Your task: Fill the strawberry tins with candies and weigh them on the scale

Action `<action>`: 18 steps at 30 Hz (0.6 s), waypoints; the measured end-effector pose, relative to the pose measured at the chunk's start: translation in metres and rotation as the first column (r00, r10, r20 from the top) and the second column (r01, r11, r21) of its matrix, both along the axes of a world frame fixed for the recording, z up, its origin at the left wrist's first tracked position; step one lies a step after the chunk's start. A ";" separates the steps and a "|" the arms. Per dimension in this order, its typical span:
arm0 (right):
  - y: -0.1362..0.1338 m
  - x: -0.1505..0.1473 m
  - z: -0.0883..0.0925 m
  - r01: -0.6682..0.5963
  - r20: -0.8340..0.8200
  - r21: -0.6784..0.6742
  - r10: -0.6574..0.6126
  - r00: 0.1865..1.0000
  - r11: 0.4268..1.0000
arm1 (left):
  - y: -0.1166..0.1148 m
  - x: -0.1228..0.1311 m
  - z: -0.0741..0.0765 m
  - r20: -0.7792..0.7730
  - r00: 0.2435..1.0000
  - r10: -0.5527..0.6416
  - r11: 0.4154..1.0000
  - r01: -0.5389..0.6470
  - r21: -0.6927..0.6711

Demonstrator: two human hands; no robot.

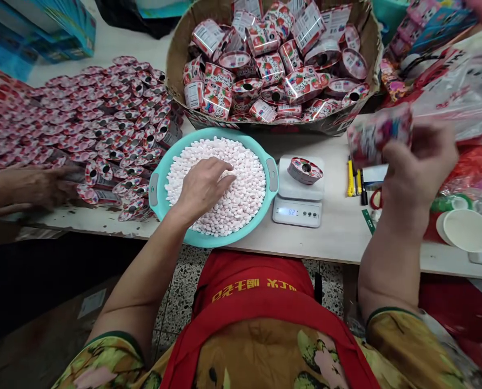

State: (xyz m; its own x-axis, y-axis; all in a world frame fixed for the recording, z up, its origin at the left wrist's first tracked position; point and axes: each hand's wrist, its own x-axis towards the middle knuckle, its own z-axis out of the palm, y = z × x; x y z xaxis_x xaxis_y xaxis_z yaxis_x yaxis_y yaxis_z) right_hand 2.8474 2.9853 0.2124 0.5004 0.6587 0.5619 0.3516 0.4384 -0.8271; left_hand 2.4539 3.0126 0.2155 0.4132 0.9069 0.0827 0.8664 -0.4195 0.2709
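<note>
Fingers of right hand (421, 159) grip a blurred printed container (376, 135), raised right of the scale (296, 212) | left hand (202, 186) curls loosely over white pellets (243, 197) in teal bowl (225, 237), cannot tell if pinching any | second container (305, 172) sits on scale

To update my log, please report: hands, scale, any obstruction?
Left hand at white pieces. Right hand holds blurred packet. One container occupies scale platform; nothing else there.

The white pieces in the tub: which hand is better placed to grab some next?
Probably the left hand: it is over the white pieces in the tub, while the right hand is off to the side, holding a printed packet.
</note>
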 end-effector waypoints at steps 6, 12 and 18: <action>-0.131 -0.016 -0.091 0.236 -0.185 -0.553 -0.394 0.900 0.799 | 0.015 -0.002 0.003 -0.100 0.993 -0.061 0.978 0.039 -0.207; -0.169 -0.033 -0.124 0.478 0.050 -0.458 -0.515 0.856 0.749 | 0.025 -0.009 0.008 -0.021 0.998 -0.055 0.963 0.047 -0.266; -0.172 -0.039 -0.151 0.528 0.172 -0.372 -0.503 0.847 0.763 | 0.027 -0.028 0.015 0.542 0.714 0.443 0.840 -0.121 -0.528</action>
State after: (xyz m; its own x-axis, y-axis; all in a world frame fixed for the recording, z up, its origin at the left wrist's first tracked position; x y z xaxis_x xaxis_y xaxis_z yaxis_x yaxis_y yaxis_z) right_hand 2.8083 2.8134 0.0617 0.8033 0.4792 0.3537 0.4834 -0.1778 -0.8571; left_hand 2.4258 3.0396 0.2304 0.1283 0.9711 -0.2011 0.4827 0.1160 0.8681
